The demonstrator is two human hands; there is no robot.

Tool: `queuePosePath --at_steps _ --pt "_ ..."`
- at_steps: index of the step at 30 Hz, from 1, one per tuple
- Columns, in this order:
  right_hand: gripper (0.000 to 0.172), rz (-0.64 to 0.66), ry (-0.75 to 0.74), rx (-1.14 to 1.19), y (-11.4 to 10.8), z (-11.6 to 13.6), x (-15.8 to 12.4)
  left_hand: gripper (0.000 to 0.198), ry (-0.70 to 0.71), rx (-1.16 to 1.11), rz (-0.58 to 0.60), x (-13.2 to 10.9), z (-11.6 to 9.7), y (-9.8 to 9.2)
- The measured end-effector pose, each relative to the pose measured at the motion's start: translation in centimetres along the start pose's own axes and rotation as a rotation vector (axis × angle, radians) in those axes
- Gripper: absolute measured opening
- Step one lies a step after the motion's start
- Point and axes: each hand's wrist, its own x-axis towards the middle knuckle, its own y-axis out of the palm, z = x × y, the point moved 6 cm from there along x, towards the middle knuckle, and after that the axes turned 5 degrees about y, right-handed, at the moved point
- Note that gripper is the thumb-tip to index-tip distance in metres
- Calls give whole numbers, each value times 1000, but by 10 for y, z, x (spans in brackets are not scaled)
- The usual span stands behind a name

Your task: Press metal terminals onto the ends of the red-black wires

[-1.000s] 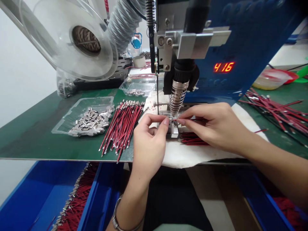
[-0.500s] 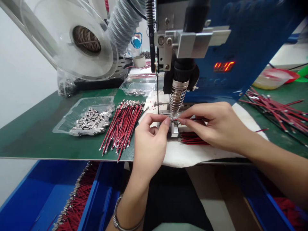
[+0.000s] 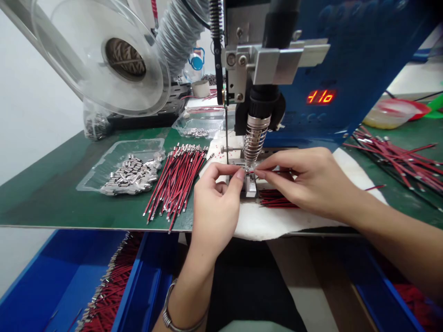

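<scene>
At the metal fixture point(image 3: 251, 188) of the blue soldering machine point(image 3: 332, 55), both my hands meet right under the spring-wrapped soldering head point(image 3: 256, 136). My left hand point(image 3: 218, 203) is closed in a pinch of thumb and forefinger at the fixture's left side; the small piece between the tips is hidden. From the right, my right hand point(image 3: 304, 180) pinches a thin red and black wire point(image 3: 285, 172), its end at the fixture. Beneath that hand lies a bundle of red and black wires point(image 3: 275, 199) on white paper point(image 3: 270, 223).
Left of my hands are a pile of wires with silver ends point(image 3: 180, 177) and a clear tray point(image 3: 93, 177) of small silver cylinders point(image 3: 129, 175). A fume extractor hood point(image 3: 83, 60) hangs above. More wires point(image 3: 401, 157) lie at right. Blue bins point(image 3: 69, 276) sit below the table.
The red digits on the machine's display have changed. Both hands stay in nearly the same place, still pinching at the fixture.
</scene>
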Motion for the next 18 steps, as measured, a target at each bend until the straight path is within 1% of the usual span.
queuePosePath --at_steps 5,18 --pt "19 1 53 26 0 -2 1 10 1 -3 -3 -1 -1 0" --pt "17 -9 -3 15 0 1 0 10 -13 -9 -6 0 0 1"
